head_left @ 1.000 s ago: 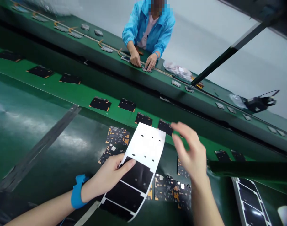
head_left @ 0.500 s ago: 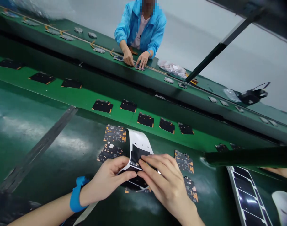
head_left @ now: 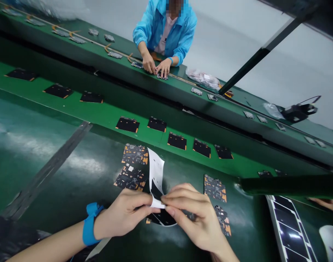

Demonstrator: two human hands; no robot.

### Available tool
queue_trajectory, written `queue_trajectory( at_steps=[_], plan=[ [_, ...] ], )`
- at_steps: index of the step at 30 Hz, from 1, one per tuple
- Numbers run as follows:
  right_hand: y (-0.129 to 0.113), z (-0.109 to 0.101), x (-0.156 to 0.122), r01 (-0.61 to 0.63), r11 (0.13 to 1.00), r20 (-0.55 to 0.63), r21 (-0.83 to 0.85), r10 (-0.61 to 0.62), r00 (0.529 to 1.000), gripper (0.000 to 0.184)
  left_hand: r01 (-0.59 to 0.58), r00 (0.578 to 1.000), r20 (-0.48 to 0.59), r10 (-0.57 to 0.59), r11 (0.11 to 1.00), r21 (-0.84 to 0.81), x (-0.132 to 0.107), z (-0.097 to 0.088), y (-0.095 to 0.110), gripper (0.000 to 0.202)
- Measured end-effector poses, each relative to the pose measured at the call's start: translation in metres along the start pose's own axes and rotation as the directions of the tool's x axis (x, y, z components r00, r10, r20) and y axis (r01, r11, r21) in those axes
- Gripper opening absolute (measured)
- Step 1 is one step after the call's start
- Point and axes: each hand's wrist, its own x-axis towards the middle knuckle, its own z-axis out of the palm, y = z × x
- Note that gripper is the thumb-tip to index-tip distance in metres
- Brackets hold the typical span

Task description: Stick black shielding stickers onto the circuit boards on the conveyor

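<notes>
- Both our hands meet at near centre, pinched on the same white backing sheet.
- Left hand grips the sheet's lower edge between thumb and fingers; blue wrist strap on that wrist.
- Right hand closes on the sheet from the right, fingertips touching the left hand's at the fold.
- Sheet is curled upright, white side facing us, black film on the part bent under our hands.
- Circuit boards lie flat on the dark green table, just left of the sheet; two more just right of our right hand.
- Far of that, black panels sit in a row on the green conveyor belt.
- Strip of black films at near right edge, well apart from our hands.
- Across the line, a person in a blue coat has both hands on small parts on the far bench.
</notes>
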Motion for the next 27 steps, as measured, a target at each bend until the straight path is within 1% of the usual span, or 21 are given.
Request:
queue_trajectory(
  at_steps=[2,3,4,5,6,7,8,9,10,11,13,14,15,16,18,19,21,23,24,26,27],
  plan=[
    [0.009,0.000,0.000,-0.108,0.991,-0.134,0.082,0.118,0.984,0.014,0.037,0.999,-0.022,-0.037,0.999,0.003,-0.002,0.001,-0.002,0.029],
    [0.015,-0.002,0.000,-0.152,0.982,-0.228,0.107,0.174,0.958,0.014,0.072,0.996,-0.047,-0.074,0.997,-0.028,-0.003,0.002,-0.004,0.026],
    [0.020,-0.005,0.001,-0.183,0.975,-0.358,0.123,0.216,0.909,0.015,0.107,0.990,-0.085,-0.113,0.992,-0.073,-0.004,0.003,-0.006,0.025],
    [0.025,-0.009,0.002,-0.200,0.971,-0.513,0.135,0.241,0.824,0.014,0.129,0.978,-0.150,-0.145,0.985,-0.110,-0.003,0.004,-0.009,0.028],
    [0.028,-0.013,0.004,-0.201,0.970,-0.674,0.137,0.239,0.699,0.012,0.124,0.958,-0.245,-0.147,0.986,-0.110,-0.002,0.005,-0.010,0.032],
    [0.028,-0.017,0.006,-0.188,0.975,-0.808,0.122,0.208,0.551,0.011,0.098,0.932,-0.345,-0.108,0.994,-0.046,0.000,0.006,-0.011,0.036],
    [0.026,-0.018,0.008,-0.182,0.979,-0.894,0.093,0.162,0.417,0.009,0.058,0.903,-0.429,-0.012,0.994,0.095,0.004,0.006,-0.010,0.037],
    [0.021,-0.018,0.010,-0.182,0.982,-0.933,0.046,0.107,0.342,0.007,0.026,0.879,-0.463,0.118,0.956,0.292,0.009,0.006,-0.009,0.039],
    [0.015,-0.016,0.012,-0.176,0.984,-0.929,-0.015,0.051,0.365,0.006,0.003,0.872,-0.427,0.239,0.870,0.493,0.014,0.005,-0.005,0.044],
    [0.007,-0.012,0.014,-0.150,0.986,-0.876,-0.072,0.010,0.482,0.006,-0.017,0.883,-0.345,0.317,0.758,0.652,0.020,0.005,0.000,0.051],
    [-0.009,-0.005,0.014,-0.049,0.994,-0.651,-0.095,-0.025,0.758,0.016,-0.050,0.921,-0.183,0.344,0.572,0.819,0.029,0.003,0.011,0.065],
    [-0.016,-0.004,0.013,-0.003,0.998,-0.540,-0.070,-0.035,0.841,0.024,-0.052,0.932,-0.144,0.334,0.515,0.856,0.032,0.001,0.017,0.069],
    [-0.022,-0.006,0.012,0.028,0.998,-0.468,-0.051,-0.048,0.883,0.031,-0.050,0.941,-0.118,0.317,0.476,0.878,0.033,-0.002,0.023,0.073],
    [-0.027,-0.011,0.010,0.038,0.997,-0.434,-0.063,-0.062,0.899,0.036,-0.059,0.948,-0.090,0.305,0.445,0.893,0.032,-0.005,0.029,0.076],
    [-0.035,-0.032,0.008,0.013,0.979,-0.389,-0.202,-0.092,0.917,0.041,-0.115,0.965,0.010,0.261,0.389,0.914,0.026,-0.014,0.040,0.085],
    [-0.040,-0.045,0.008,0.005,0.957,-0.317,-0.291,-0.101,0.943,0.041,-0.160,0.969,0.075,0.234,0.370,0.915,0.022,-0.018,0.046,0.091],
    [-0.048,-0.072,0.009,0.060,0.915,-0.064,-0.400,-0.093,0.994,0.041,-0.252,0.963,0.195,0.185,0.372,0.893,0.014,-0.027,0.057,0.102],
    [-0.057,-0.091,0.011,0.173,0.903,0.157,-0.394,-0.119,0.980,0.041,-0.310,0.948,0.248,0.198,0.421,0.853,0.008,-0.033,0.065,0.109],
    [-0.060,-0.096,0.011,0.222,0.900,0.214,-0.375,-0.150,0.965,0.045,-0.329,0.942,0.253,0.220,0.459,0.825,0.006,-0.035,0.067,0.110],
    [-0.065,-0.097,0.011,0.279,0.888,0.223,-0.366,-0.207,0.952,0.044,-0.354,0.933,0.253,0.255,0.542,0.762,0.003,-0.036,0.068,0.109],
    [-0.065,-0.095,0.010,0.299,0.879,0.206,-0.372,-0.236,0.950,0.034,-0.358,0.933,0.250,0.259,0.583,0.730,0.003,-0.036,0.067,0.108]
  ],
)
